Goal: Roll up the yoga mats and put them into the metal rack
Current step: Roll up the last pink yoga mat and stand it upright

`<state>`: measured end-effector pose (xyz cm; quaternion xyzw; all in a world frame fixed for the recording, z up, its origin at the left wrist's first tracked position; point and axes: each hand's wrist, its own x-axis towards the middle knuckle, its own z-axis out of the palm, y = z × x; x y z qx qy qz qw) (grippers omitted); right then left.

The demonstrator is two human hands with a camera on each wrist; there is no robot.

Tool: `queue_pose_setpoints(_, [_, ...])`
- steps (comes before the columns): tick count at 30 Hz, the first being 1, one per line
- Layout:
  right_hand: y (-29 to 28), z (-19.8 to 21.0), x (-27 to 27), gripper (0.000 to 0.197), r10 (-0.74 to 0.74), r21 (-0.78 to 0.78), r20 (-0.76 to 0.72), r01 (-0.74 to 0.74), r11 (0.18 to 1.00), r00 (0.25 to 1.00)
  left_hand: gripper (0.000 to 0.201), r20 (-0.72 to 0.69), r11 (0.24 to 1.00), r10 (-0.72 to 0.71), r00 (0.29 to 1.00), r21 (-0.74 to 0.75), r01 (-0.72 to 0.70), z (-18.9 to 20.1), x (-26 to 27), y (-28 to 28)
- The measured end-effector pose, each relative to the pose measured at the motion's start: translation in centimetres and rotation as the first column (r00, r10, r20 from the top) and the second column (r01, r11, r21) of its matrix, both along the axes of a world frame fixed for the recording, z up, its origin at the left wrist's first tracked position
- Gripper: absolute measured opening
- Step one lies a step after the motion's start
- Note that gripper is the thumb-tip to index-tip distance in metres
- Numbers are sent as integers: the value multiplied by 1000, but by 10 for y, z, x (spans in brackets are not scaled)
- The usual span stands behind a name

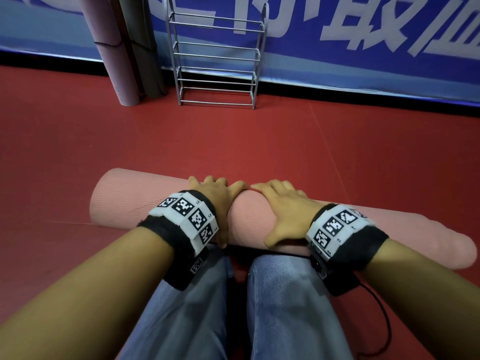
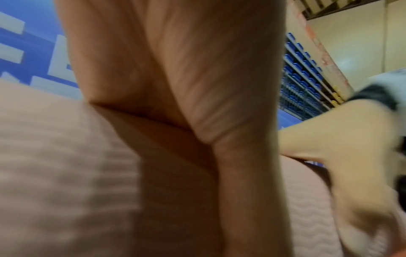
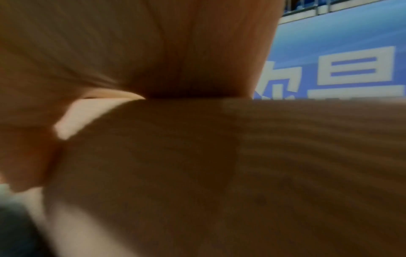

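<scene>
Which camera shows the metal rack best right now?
The head view. The metal rack stands against the blue banner, all its rungs visible and nothing on them, beyond the rolled pink mat that both hands press. The two wrist views show only blurred palm, mat and banner; the rack is not in them.

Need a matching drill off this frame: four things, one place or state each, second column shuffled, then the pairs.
Things:
1. pink mat
2. metal rack
3. lilac mat
4. left hand

States:
A. stands on end, left of the rack
B. lies rolled on the red floor
C. pressed on the pink roll beside the right hand
D. leans on the blue banner, no mat in it

Pairs: 1-B, 2-D, 3-A, 4-C
</scene>
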<state>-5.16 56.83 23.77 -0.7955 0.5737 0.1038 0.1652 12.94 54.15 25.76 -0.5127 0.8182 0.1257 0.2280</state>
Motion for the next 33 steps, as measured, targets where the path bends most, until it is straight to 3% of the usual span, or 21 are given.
queue_pose_setpoints(3, [11,-5,6,137,-9,-6,-77,9,1000,997,121,-19,999,21,1000,32,-20,2,-2,-7])
queue_pose_setpoints(7, [7,-6,7,141,-57,24,-74,59,998,996,115,-11,1000,25,1000,9,-25,-1,-5,-10])
queue_pose_setpoints(12, [-7,-9,4,131,-70,29,-43,71,997,997,143,74,996,1,997,-90,6,-17,-6,8])
queue_pose_setpoints(15, [-16,-8,3,127,-72,57,-17,72,996,997,147,40,991,-5,999,-130,10,-26,0,13])
queue_pose_setpoints(20, [-15,-16,4,133,-72,29,6,72,997,997,136,8,990,7,1000,-141,-6,-26,-2,0])
queue_pose_setpoints(25, [5,-27,12,140,-111,-61,-103,106,993,988,130,35,996,10,999,-88,-7,-24,-5,-10])
queue_pose_setpoints(29, [2,-28,13,130,-131,-100,-86,122,987,988,121,31,995,16,999,-95,-13,-22,-5,-12])
queue_pose_setpoints(33, [0,-13,14,117,-90,-87,-99,81,993,991,98,-13,991,-22,1000,-131,20,-16,-1,-8])
